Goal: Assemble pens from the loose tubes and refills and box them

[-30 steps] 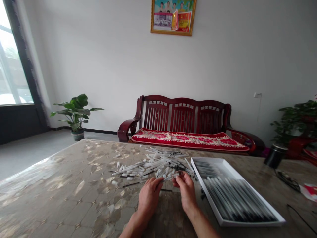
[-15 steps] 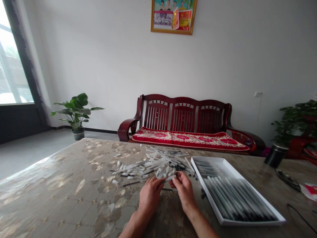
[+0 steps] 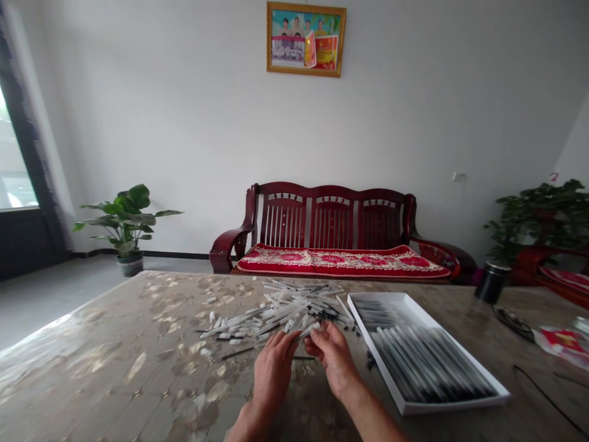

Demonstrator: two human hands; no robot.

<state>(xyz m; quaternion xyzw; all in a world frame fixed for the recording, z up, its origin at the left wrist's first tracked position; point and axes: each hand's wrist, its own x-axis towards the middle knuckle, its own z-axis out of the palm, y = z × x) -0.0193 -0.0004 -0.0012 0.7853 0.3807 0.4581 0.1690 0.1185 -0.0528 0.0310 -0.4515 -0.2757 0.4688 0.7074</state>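
Observation:
Over the table's near middle, my left hand (image 3: 275,363) is closed on one end of a pale pen (image 3: 304,333). The fingertips of my right hand (image 3: 335,355) pinch its other end, near a whitish cap-like part. Fingers partly cover the pen, so its details are unclear. Just beyond both hands spreads a heap of loose pen parts (image 3: 280,308): translucent barrels, white caps and thin dark refills. One dark refill (image 3: 237,354) lies left of my left hand. To the right of my right hand sits a shallow white box (image 3: 400,405) with rows of pens (image 3: 427,362) in it.
The table (image 3: 115,368) has a patterned, shiny cover. A black cylinder (image 3: 491,282), dark cables (image 3: 515,324) and a red-and-white packet (image 3: 564,344) lie toward the right. Behind the table stands a dark red wooden bench (image 3: 331,221); a potted plant (image 3: 130,264) is at left.
The camera view has shifted, so the scene sits a little further left and the framed picture shows whole. Both hands still hold the pen between them, in nearly the same pose.

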